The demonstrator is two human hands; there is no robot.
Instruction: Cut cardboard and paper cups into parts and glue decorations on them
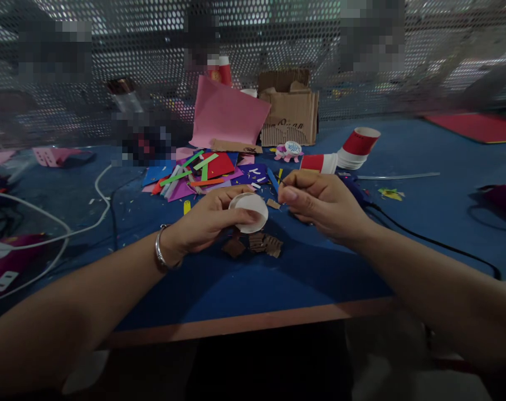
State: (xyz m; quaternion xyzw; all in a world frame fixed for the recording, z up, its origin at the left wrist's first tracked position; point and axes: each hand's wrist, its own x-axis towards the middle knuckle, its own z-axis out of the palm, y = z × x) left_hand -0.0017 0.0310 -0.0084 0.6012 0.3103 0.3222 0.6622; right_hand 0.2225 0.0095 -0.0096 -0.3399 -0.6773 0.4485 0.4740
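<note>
My left hand [207,220], with a silver bangle on its wrist, is closed round a small white round cup bottom [250,211] held above the blue table [424,211]. My right hand [320,203] sits just to the right of it, fingers curled and thumb pinched against them near the white piece; what it pinches is too small to make out. Several brown cardboard scraps [257,244] lie on the table right under both hands.
A heap of coloured paper strips [198,172] lies behind the hands, with a pink sheet [230,114] and a torn cardboard box [290,111] further back. Red paper cups [357,146] stand at the right. A black cable [424,236] and white cables [69,228] cross the table.
</note>
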